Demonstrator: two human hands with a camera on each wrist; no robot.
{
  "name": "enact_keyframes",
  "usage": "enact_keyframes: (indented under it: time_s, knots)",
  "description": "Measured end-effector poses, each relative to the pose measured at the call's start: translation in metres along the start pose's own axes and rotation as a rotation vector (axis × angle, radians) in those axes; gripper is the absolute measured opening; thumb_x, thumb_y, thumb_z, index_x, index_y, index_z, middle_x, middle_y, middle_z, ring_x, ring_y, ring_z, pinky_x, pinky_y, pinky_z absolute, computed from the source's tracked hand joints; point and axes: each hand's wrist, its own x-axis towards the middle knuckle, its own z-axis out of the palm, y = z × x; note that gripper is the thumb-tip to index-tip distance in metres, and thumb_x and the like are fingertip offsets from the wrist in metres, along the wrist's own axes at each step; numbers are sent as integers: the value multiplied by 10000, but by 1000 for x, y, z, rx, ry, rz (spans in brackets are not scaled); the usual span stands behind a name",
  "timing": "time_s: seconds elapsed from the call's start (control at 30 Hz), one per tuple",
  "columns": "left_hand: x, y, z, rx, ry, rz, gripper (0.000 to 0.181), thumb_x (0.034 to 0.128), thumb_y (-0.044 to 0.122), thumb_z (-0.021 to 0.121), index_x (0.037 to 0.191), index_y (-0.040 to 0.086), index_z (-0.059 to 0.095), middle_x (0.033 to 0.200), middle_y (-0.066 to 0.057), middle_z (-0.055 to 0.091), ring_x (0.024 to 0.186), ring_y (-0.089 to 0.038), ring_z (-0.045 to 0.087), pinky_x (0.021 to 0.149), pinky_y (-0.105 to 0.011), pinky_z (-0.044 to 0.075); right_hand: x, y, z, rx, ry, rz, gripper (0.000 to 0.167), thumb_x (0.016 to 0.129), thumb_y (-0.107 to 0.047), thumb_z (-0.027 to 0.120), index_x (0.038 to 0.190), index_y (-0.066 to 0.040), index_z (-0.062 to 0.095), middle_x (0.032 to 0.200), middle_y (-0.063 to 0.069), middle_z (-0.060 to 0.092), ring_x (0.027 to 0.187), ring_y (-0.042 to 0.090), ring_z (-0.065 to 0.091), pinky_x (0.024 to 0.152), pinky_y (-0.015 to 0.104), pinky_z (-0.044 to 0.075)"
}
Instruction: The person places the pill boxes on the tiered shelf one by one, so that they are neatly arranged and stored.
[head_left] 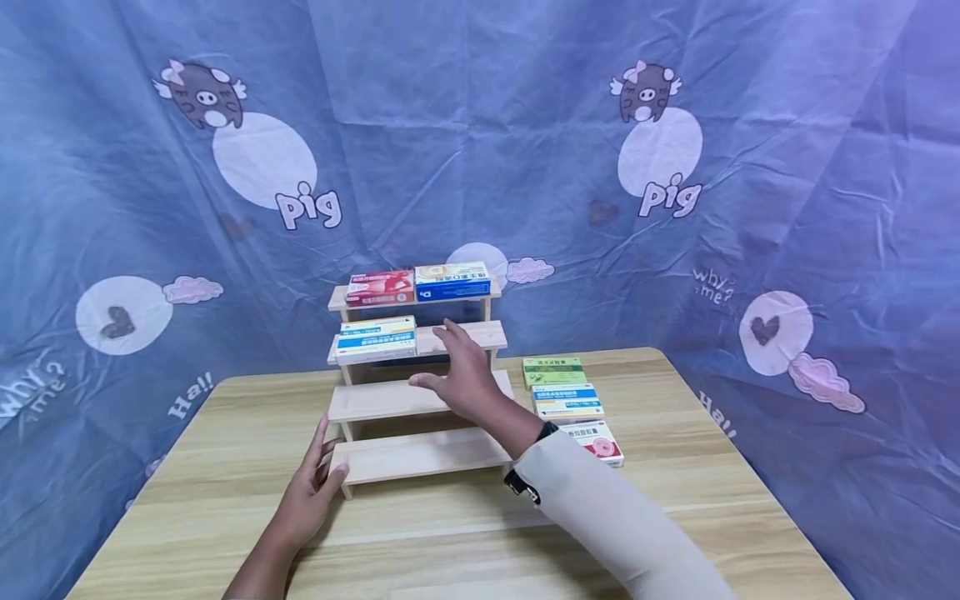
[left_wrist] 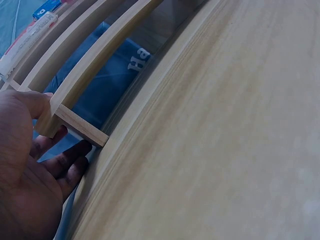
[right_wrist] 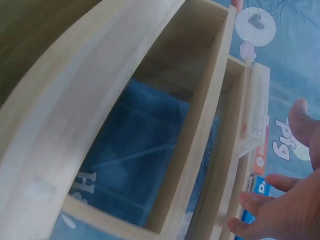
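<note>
A wooden stepped display rack (head_left: 420,457) stands on the table. My left hand (head_left: 306,492) grips the left end of its lowest step; in the left wrist view the thumb lies on top and the fingers reach underneath. My right hand (head_left: 471,375) hovers over the middle steps with fingers spread, holding nothing. Left of it, a white-and-blue medicine box (head_left: 377,337) lies on the second step from the top. Up on the top step sit a red medicine box (head_left: 379,287) and a blue-and-white vitamin D box (head_left: 452,281), side by side.
Right of the rack, a green box (head_left: 553,370), a blue-and-white box (head_left: 567,402) and a white-and-red box (head_left: 597,442) lie in a column on the wooden table (head_left: 420,542). The right forearm partly covers the nearest one. A blue printed cloth (head_left: 480,150) hangs behind the table.
</note>
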Motion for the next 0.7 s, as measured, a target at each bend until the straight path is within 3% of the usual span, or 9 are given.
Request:
enact_keyframes:
  time_s: [0.27, 0.5, 0.7]
  knots:
    - [-2, -2, 0, -8, 0, 11, 855, 1172, 230, 540, 1767, 348, -63, 1693, -312, 370, 1518, -565, 456, 978, -58, 441, -15, 13, -17, 7, 29, 3, 865, 905, -345, 922, 1620, -78, 515, 1777, 161, 355, 1620, 466, 376, 1222, 647, 453]
    - [0, -3, -1, 10, 6, 13, 852, 1173, 244, 538, 1764, 369, -62, 1696, -302, 373, 1519, -563, 455, 994, -66, 425, -29, 35, -37, 41, 102, -19, 819, 884, -270, 932, 1581, -58, 559, 1734, 186, 417, 1602, 485, 394, 1250, 708, 374]
    - [1, -3, 1, 7, 10, 11, 854, 1171, 247, 543, 1765, 376, -57, 1704, -300, 367, 1521, -555, 456, 1003, -55, 409, -41, 54, -52, 49, 150, -9, 801, 898, -241, 921, 1581, -41, 553, 1732, 178, 411, 1594, 481, 409, 1231, 684, 420]
